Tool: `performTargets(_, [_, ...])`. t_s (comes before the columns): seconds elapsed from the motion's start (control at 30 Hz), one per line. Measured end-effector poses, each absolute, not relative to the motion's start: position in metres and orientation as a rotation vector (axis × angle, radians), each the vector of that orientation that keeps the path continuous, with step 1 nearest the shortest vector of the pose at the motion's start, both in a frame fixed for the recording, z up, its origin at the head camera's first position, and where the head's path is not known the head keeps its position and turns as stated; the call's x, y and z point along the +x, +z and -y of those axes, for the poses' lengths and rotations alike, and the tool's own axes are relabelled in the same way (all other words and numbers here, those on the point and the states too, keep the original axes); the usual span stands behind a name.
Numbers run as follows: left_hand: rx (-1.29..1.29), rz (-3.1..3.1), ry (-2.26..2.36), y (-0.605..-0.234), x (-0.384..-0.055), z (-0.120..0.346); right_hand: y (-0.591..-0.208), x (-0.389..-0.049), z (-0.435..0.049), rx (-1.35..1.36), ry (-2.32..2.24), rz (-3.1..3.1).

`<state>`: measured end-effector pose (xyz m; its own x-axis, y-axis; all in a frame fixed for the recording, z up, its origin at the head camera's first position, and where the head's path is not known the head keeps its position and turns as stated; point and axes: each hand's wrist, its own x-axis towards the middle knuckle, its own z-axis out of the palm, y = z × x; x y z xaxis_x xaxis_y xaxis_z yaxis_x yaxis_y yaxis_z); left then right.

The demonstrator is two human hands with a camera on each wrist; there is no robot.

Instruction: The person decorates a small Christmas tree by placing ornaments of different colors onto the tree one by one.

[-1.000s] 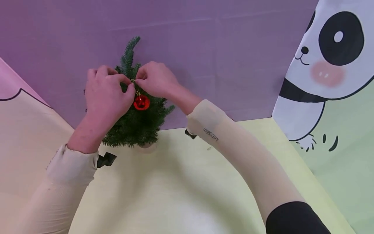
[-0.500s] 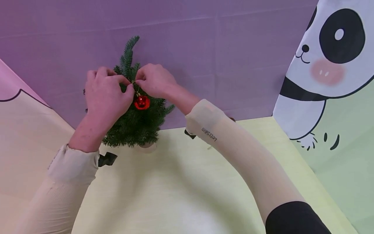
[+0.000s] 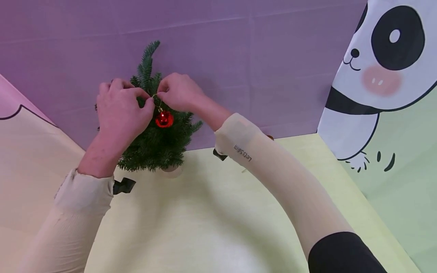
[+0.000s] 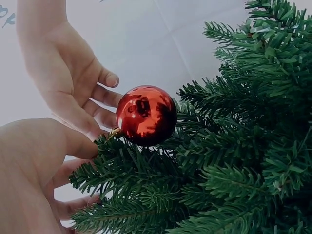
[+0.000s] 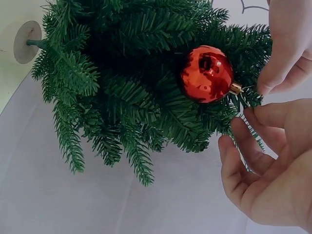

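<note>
A shiny red Christmas bauble with a gold cap hangs by a thin gold string in front of a small green artificial Christmas tree. Near the tree's upper part, my left hand pinches the string between thumb and index finger. Just to its right, my right hand pinches the string too, fingertips almost meeting the left ones. In the left wrist view the bauble lies against the branches. The right wrist view has the bauble's gold cap close to both hands' fingertips; the string itself is barely visible there.
The tree's round pale base stands on a light yellow table. Behind rises a purple backdrop, with a panda print at right. A small brownish thing shows past the right sleeve, mostly hidden.
The head view has shifted slightly. Both hands keep their pinch at the string with only tiny finger movement, and the bauble hangs in nearly the same place.
</note>
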<state>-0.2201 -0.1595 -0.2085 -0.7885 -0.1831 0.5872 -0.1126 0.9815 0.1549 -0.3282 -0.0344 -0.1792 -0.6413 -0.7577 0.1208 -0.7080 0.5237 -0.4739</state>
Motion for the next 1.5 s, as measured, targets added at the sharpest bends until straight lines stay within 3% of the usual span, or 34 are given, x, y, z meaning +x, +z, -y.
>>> performTargets(1.5, [-0.079,2.185,-0.082,-0.234,-0.21,0.162,-0.202,-0.338,0.002,-1.434,-0.909,-2.552])
